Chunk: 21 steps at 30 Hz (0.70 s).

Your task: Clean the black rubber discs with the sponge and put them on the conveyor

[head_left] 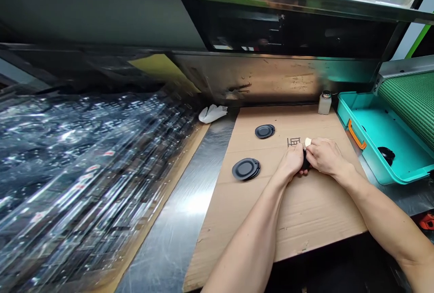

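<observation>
Over the cardboard sheet, both hands meet at a small black part, mostly covered by fingers. My left hand is closed around this part. Pressed against it from the other side, my right hand is closed on a small whitish piece, perhaps cloth or paper, whose tip sticks up above the fingers. To the left of the hands lie two small groups of flat black round covers with tabs, the nearer covers and the farther covers.
A teal bin with an orange handle stands at right, a black round part inside. Behind the hands is a small bottle. Clear plastic trays fill the left; a crumpled white wipe lies near them. A green conveyor belt is far right.
</observation>
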Each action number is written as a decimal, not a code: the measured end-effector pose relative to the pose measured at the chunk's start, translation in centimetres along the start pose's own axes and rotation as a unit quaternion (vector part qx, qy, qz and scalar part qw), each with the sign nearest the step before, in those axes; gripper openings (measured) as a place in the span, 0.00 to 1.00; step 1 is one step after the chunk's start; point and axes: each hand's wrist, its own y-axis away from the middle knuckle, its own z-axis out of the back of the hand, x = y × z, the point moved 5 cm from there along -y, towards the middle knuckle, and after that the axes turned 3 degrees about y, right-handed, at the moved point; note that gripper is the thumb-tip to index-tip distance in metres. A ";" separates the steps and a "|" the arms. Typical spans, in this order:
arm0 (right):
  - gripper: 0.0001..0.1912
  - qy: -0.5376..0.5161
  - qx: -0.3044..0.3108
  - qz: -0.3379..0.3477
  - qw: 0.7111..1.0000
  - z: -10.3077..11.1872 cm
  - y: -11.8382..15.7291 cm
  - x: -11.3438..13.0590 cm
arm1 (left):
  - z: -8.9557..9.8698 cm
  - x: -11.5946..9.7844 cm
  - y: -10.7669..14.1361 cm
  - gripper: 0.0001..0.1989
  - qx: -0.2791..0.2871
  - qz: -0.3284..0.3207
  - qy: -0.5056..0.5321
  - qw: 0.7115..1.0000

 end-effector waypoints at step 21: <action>0.15 0.004 0.027 0.017 0.999 0.4 -0.5 -0.1 | -0.6 -0.6 0.7 0.20 0.013 -0.022 -0.012 1.000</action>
